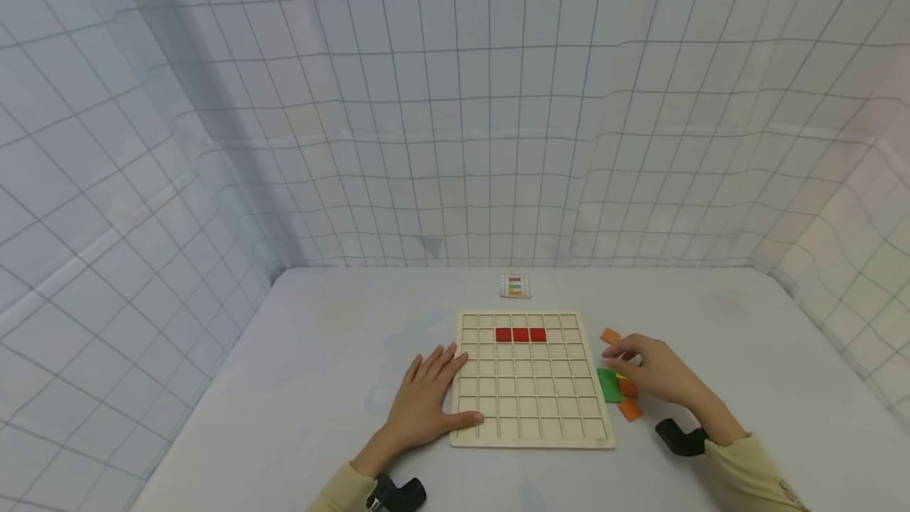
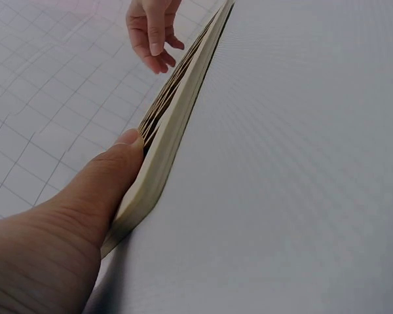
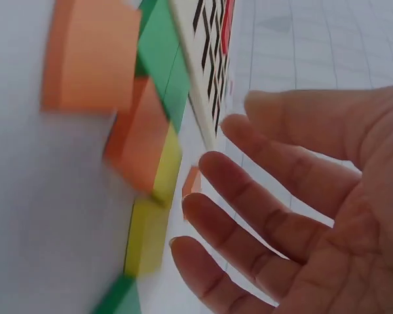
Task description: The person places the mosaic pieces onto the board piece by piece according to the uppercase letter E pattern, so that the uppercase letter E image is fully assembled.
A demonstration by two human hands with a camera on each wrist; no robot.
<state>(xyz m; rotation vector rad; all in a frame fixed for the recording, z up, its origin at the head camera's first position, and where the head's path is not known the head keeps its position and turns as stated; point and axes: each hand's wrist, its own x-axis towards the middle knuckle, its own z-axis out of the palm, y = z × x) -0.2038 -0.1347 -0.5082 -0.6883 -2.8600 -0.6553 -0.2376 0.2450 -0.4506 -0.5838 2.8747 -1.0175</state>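
Note:
A cream grid board [image 1: 529, 408] lies flat on the table, with three red square tiles [image 1: 520, 335] side by side in an upper row. My left hand [image 1: 419, 401] rests spread along its left edge, the thumb lying over the lower left cells. Off the board's right side hovers my right hand [image 1: 657, 370], fingers slightly bent and nothing between them. Beneath and beside it lie loose tiles: green [image 1: 609, 387], orange [image 1: 630, 411] and yellow [image 3: 147, 239], some overlapping. Another orange tile [image 1: 611, 335] sits just beyond its fingertips. The hand partly hides this group in the head view.
Behind the board lies a small card [image 1: 515, 286] printed with a coloured grid pattern. White cloth with a dark grid [image 1: 455, 141] hangs around the back and sides of the white table [image 1: 341, 354]. A black wrist device [image 1: 681, 439] sits at my right wrist.

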